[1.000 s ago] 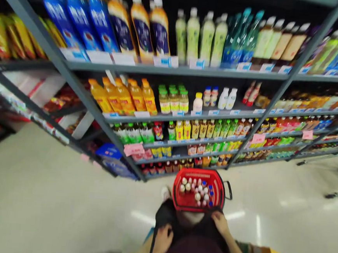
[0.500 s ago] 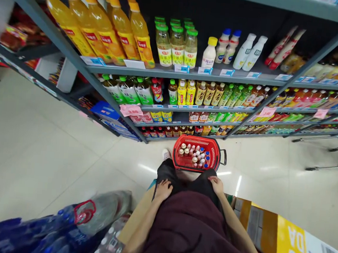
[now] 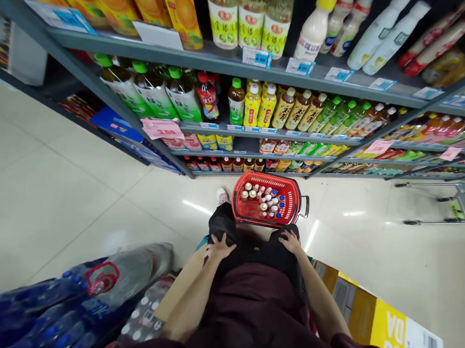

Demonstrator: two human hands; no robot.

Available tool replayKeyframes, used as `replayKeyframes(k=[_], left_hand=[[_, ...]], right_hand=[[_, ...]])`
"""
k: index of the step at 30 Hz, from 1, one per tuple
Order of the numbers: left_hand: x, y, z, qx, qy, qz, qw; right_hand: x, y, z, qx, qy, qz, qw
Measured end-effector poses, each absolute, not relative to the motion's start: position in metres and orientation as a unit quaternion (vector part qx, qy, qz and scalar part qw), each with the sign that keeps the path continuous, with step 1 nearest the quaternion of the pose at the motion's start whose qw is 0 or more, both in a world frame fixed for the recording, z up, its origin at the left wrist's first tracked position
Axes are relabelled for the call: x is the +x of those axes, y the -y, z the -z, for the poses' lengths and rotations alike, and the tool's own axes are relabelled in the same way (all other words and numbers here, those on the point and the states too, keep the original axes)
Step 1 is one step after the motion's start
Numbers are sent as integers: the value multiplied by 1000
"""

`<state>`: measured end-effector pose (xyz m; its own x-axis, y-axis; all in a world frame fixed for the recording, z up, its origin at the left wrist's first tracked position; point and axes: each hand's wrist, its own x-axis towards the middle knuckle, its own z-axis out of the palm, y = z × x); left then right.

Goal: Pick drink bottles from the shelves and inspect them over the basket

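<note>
My left hand (image 3: 221, 246) rests on my left thigh with its fingers spread, holding nothing. On the other knee lies my right hand (image 3: 290, 241), its fingers also apart and bare. Just beyond my knees, a red shopping basket (image 3: 245, 213) stands on the floor. Several small bottles (image 3: 268, 199) with white, pink and blue caps stand inside it. The basket's dark handle (image 3: 304, 206) sticks out on the right. Neither hand touches the basket.
Drinks shelves (image 3: 221, 60) rise in front, filled with bottled tea, juice and milk drinks. Wrapped water bottles (image 3: 128, 275) stand at lower left. A yellow and white carton (image 3: 397, 332) is at lower right. A metal trolley (image 3: 461, 205) stands on the right.
My view has shifted closer to the shelves, which look larger and higher up. Both hands have slid forward a little on my legs, and their fingers are more spread. The basket stays in place.
</note>
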<state>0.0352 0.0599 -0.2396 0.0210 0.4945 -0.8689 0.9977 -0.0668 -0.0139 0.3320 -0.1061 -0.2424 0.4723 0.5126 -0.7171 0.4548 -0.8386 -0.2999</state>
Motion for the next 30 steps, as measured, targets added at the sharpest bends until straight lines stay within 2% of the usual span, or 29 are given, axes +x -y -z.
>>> replayKeyframes(k=[5,9,13,20,25,30], left_hand=[[47,-71,252,635,-586,391,317],[58,-80,262,671,-574,386,266],[68,-85,272,703,-571,368,212],[74,-92,278,718,-548,380,202],[79,-108,283,685,-556,408,233],[88,-117,285,671,-551,436,239]], right_hand=[[342,80,250,-859,293,-417,-52],[358,43,278,-874,271,-392,-98],[371,-6,329,-869,263,-405,-109],[361,-72,440,-835,265,-466,-124],[358,-75,499,-823,248,-491,-138],[369,-66,532,-812,244,-510,-143]])
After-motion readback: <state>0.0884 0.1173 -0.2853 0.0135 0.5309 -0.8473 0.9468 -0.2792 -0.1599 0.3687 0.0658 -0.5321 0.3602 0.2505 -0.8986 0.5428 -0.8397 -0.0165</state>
